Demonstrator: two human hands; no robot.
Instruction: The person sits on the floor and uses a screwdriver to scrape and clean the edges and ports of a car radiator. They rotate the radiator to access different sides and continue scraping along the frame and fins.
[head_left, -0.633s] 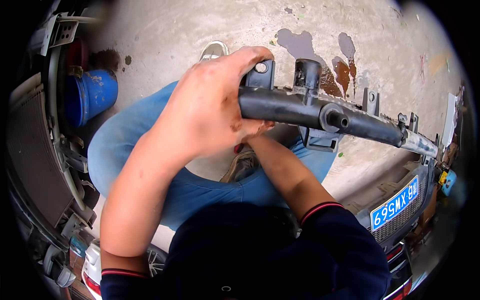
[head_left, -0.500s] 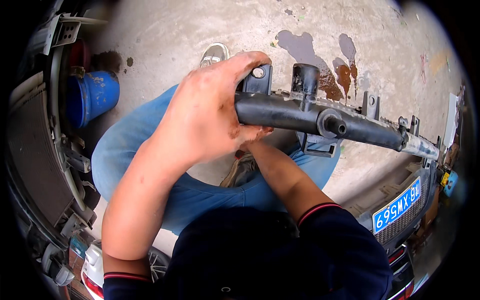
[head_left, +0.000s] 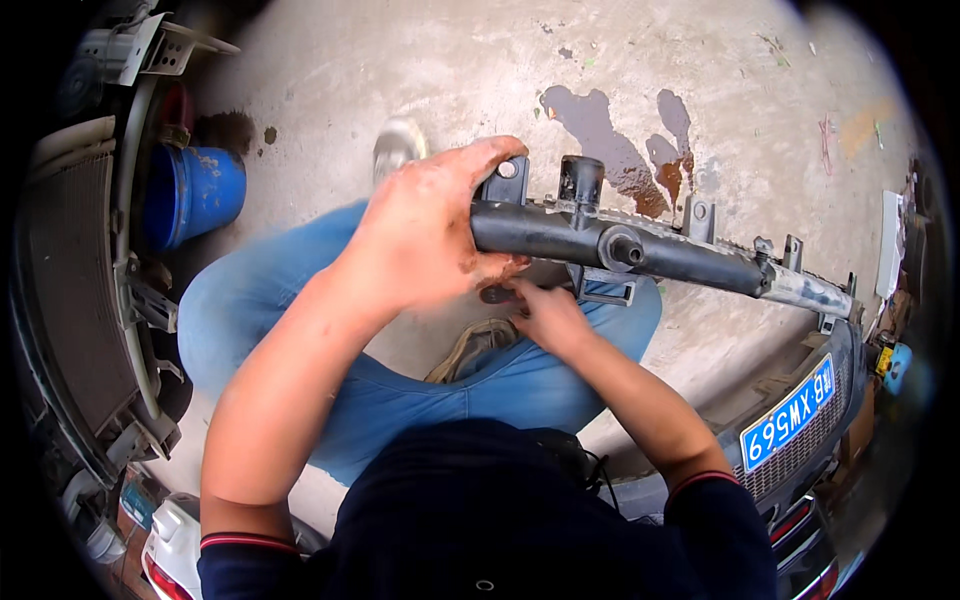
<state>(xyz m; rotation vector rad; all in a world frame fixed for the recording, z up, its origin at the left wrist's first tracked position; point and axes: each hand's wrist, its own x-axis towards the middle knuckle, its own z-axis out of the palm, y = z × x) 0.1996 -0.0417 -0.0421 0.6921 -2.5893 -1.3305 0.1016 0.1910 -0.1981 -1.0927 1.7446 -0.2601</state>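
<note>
My left hand (head_left: 415, 230) is clamped over the near-left end of a car radiator (head_left: 690, 255), thumb below and fingers over the top by a bracket with a hole. The radiator's black plastic end tank faces up, with an upright pipe stub and a round outlet; it runs off to the right. Lower down, my right hand (head_left: 550, 315) is under that end, its fingers bent against a small dark round piece (head_left: 495, 294). Whether this piece belongs to the radiator I cannot tell. The radiator's lower body is mostly hidden behind the tank and my hands.
A blue bucket (head_left: 208, 195) stands at the left beside a large condenser-like panel (head_left: 70, 300) and metal frame parts. Dark wet stains (head_left: 605, 140) mark the concrete floor ahead. At the right lies a car bumper (head_left: 700, 490) with a blue licence plate (head_left: 788, 413).
My right hand has come into view below the radiator's end, its forearm drawn back to the right. The radiator and my left hand sit slightly lower and further left in the picture.
</note>
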